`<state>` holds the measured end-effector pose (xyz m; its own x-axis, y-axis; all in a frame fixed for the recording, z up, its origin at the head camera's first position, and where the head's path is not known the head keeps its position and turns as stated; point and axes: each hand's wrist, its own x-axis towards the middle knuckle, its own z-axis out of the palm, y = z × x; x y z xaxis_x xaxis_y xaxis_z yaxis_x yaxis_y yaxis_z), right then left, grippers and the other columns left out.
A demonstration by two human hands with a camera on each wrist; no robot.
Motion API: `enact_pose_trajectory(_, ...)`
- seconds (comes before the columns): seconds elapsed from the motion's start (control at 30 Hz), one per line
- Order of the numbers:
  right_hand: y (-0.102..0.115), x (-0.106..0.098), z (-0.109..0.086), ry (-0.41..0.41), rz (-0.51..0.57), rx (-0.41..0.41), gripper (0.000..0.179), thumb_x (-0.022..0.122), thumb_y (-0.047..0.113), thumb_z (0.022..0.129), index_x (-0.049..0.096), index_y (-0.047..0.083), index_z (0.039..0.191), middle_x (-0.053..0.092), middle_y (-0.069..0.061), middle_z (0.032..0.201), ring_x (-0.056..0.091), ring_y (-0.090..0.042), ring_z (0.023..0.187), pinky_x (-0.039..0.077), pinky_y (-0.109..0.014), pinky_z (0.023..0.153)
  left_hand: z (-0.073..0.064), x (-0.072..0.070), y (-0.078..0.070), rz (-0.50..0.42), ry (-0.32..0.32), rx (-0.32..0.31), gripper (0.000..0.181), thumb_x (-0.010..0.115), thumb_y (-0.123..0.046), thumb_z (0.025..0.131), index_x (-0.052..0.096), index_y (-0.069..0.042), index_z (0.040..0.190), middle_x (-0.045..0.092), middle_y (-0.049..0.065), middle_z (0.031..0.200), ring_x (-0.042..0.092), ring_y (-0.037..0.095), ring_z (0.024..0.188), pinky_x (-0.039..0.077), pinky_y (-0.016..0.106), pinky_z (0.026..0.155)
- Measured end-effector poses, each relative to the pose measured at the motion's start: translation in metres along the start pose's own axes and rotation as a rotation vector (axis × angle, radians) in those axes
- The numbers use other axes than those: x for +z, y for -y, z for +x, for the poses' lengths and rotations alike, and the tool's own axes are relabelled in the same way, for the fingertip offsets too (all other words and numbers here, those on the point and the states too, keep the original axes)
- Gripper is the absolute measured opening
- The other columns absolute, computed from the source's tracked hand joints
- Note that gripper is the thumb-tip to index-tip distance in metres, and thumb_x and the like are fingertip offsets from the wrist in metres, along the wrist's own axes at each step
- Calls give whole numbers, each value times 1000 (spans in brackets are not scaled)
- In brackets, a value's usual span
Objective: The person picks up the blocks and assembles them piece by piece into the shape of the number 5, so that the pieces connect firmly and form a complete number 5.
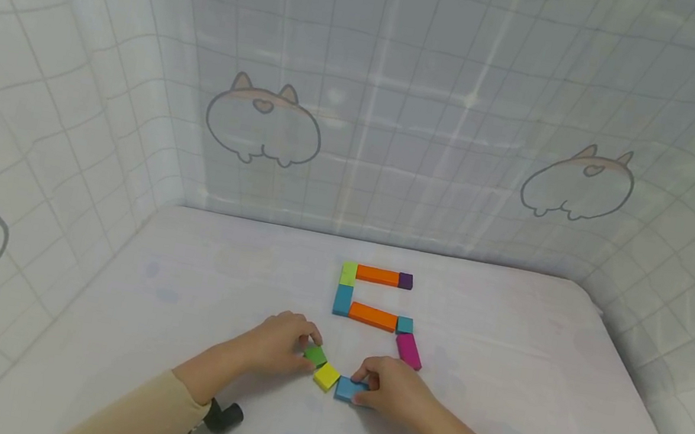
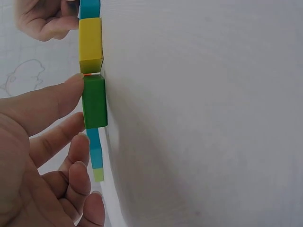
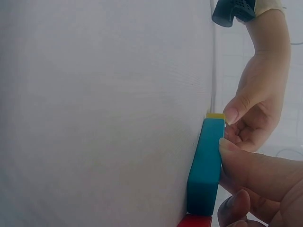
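Observation:
In the head view my left hand [image 1: 279, 345] pinches a green block [image 1: 315, 356] between thumb and index finger. The left wrist view shows the thumb tip at one end of that green block [image 2: 94, 101] and a fingertip at the other. A yellow block [image 1: 326, 377] sits at an angle between the green block and a blue block [image 1: 348, 389]. My right hand [image 1: 394, 388] holds this blue block by thumb and finger, partly covering it. From the right wrist, the blue block [image 3: 205, 165] lies on the white surface, with a red block [image 3: 196, 221] at its near end.
Farther back, a lime block [image 1: 348, 273], a teal block [image 1: 343, 300], two orange blocks [image 1: 377, 276], a dark purple block [image 1: 405, 281] and a small teal block [image 1: 404, 326] form an angular line. A magenta block [image 1: 409, 351] slants down toward the right hand. White tiled-pattern cloth [image 1: 396, 179] stands behind.

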<state>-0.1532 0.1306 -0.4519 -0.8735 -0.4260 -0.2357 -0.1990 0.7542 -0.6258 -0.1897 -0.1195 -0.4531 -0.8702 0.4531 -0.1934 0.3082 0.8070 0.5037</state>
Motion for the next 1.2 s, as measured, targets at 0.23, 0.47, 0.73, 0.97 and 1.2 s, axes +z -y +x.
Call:
enact_pose_trajectory(0.23,0,-1,1,2,7,2,17,83,21,83,75,17,98,50,2,65,47,-13,62,35,-22,54,1,1,2,4,6,0,34,82,-33,84,70,-24,114,57,-8,93,49,15,91,47,34,81)
enact_pose_trajectory(0.47,-1,2,2,2,5,-5,18,82,22,84,75,17,99,52,2,65,48,-13,63,37,-23,55,0,3,3,11,-7,34,33,82,-31,84,71,-22,113,58,-7,94,49,15,90,46,36,80)
enact_pose_trajectory(0.73,0,2,1,0,-1,-3,18,82,23,84,74,18,99,52,3,66,49,-13,64,39,-23,56,-2,3,3,2,-9,32,34,82,-31,84,70,-23,114,58,-7,95,49,15,91,46,37,81)
enact_pose_trajectory(0.97,-5,5,2,2,-19,-15,19,82,24,84,72,20,100,53,3,68,50,-13,64,41,-23,56,-4,4,3,18,-16,34,33,80,-31,85,70,-22,115,59,-7,95,50,15,91,47,36,81)
enact_pose_trajectory(1.2,-8,4,1,1,3,2,29,83,25,84,72,19,110,55,3,71,52,-14,66,45,-24,58,-5,5,5,31,-44,47,33,78,-33,87,71,-20,116,60,-7,95,50,14,91,47,37,82)
